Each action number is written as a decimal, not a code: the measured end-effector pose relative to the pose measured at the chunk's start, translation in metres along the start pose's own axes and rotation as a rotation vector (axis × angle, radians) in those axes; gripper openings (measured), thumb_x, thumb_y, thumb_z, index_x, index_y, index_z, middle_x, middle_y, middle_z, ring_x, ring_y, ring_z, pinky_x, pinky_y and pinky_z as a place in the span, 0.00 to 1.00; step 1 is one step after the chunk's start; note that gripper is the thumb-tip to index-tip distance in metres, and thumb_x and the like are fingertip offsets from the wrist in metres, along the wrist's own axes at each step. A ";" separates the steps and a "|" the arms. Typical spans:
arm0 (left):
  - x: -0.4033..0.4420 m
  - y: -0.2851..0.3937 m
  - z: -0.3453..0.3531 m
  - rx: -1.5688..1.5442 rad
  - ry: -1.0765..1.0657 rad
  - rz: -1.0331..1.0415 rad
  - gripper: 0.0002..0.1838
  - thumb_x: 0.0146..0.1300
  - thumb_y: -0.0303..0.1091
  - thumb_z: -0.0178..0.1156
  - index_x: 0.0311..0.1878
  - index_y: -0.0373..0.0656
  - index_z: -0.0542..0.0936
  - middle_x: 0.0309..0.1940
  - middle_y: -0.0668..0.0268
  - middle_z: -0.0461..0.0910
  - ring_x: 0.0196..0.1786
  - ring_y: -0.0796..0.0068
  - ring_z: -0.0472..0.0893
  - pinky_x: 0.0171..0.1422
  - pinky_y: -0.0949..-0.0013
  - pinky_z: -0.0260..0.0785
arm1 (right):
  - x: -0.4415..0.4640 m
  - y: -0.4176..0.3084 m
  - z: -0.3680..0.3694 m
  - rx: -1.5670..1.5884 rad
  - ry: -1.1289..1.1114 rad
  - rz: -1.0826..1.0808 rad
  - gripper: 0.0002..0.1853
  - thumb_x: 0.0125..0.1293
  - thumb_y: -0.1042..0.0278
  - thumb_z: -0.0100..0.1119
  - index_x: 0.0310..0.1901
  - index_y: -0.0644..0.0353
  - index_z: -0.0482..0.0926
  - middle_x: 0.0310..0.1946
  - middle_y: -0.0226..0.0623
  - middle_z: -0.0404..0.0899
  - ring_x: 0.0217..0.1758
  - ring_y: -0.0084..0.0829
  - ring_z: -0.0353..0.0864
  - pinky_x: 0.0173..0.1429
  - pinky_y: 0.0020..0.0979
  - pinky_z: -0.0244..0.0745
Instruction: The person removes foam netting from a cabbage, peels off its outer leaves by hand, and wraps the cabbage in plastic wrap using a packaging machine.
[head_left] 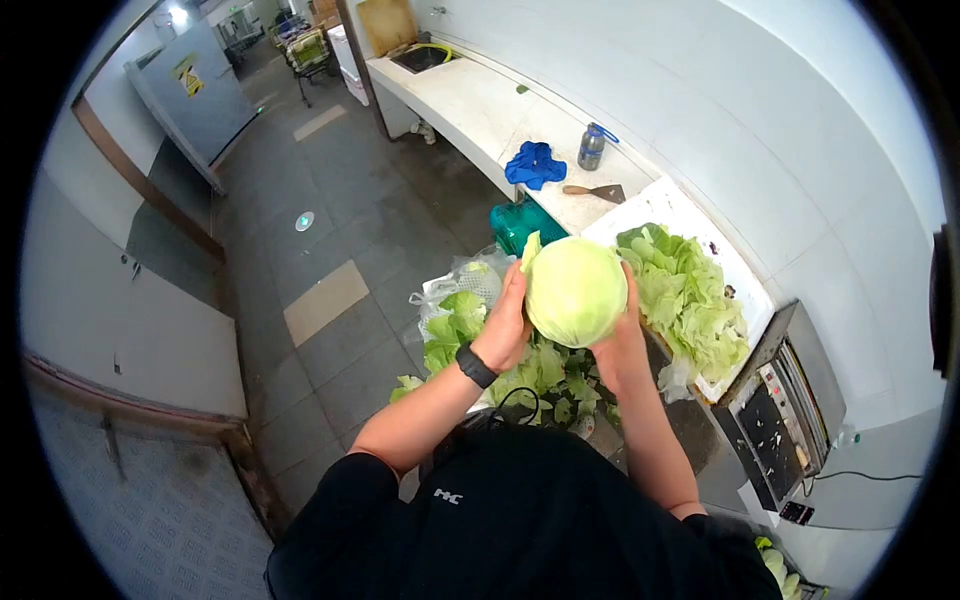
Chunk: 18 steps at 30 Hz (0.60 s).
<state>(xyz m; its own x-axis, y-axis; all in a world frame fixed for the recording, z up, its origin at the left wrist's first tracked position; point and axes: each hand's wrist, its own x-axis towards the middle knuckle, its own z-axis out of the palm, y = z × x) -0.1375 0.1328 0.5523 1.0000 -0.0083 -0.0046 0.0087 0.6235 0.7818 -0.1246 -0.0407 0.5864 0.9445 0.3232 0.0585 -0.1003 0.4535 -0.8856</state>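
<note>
A round, pale green cabbage (575, 292) is held up in front of my chest, between both palms. My left hand (506, 325) presses on its left side, and a loose leaf (531, 250) sticks up there near my fingertips. On the opposite side my right hand (622, 345) supports it from the right and below; some of those fingers are hidden behind the cabbage. Below lie several loose green leaves (540, 368) in a heap. A pile of outer cabbage leaves (690, 290) rests on a white board (755, 300) to the right.
Along the wall runs a white counter (480, 110) with a blue cloth (536, 165), a bottle (592, 147) and a wide-bladed scraper (597, 191). A teal container (525, 224) stands below its edge. At right is a metal machine (785, 405). Tiled floor (340, 230) extends left.
</note>
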 end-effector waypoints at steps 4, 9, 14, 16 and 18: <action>0.004 0.013 -0.001 0.617 0.022 0.305 0.24 0.76 0.39 0.54 0.69 0.40 0.65 0.60 0.58 0.72 0.62 0.62 0.73 0.68 0.65 0.64 | 0.009 0.037 -0.034 0.226 -0.042 -0.034 0.47 0.66 0.40 0.63 0.78 0.54 0.51 0.75 0.38 0.61 0.77 0.38 0.63 0.76 0.43 0.64; 0.008 0.032 0.007 0.939 -0.038 0.526 0.18 0.71 0.38 0.60 0.57 0.37 0.73 0.48 0.56 0.73 0.54 0.59 0.75 0.61 0.64 0.67 | 0.001 0.037 -0.031 0.333 0.023 0.021 0.44 0.65 0.36 0.61 0.75 0.54 0.60 0.72 0.37 0.67 0.74 0.37 0.67 0.75 0.43 0.67; 0.012 0.043 0.006 0.961 -0.095 0.532 0.16 0.68 0.34 0.60 0.54 0.37 0.73 0.47 0.57 0.73 0.51 0.58 0.76 0.59 0.63 0.67 | 0.001 0.030 -0.028 0.350 -0.051 0.045 0.41 0.67 0.35 0.57 0.73 0.53 0.62 0.71 0.36 0.68 0.72 0.37 0.70 0.74 0.44 0.68; 0.010 0.041 0.005 0.995 -0.082 0.553 0.14 0.68 0.31 0.59 0.53 0.37 0.72 0.46 0.57 0.73 0.51 0.59 0.76 0.59 0.62 0.67 | 0.000 0.034 -0.027 0.362 -0.029 0.040 0.41 0.67 0.36 0.57 0.73 0.53 0.62 0.71 0.36 0.68 0.72 0.37 0.70 0.74 0.44 0.68; 0.011 0.038 0.005 0.950 0.037 0.480 0.18 0.65 0.26 0.57 0.58 0.38 0.73 0.49 0.56 0.74 0.50 0.57 0.76 0.59 0.62 0.68 | 0.001 0.033 -0.022 0.375 -0.008 0.032 0.40 0.67 0.36 0.57 0.73 0.53 0.62 0.71 0.36 0.69 0.72 0.37 0.70 0.74 0.44 0.68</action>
<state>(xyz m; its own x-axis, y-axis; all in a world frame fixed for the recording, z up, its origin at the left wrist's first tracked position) -0.1262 0.1526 0.5849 0.8976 0.1097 0.4270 -0.3771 -0.3105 0.8725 -0.1200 -0.0433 0.5467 0.9368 0.3477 0.0387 -0.2384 0.7155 -0.6567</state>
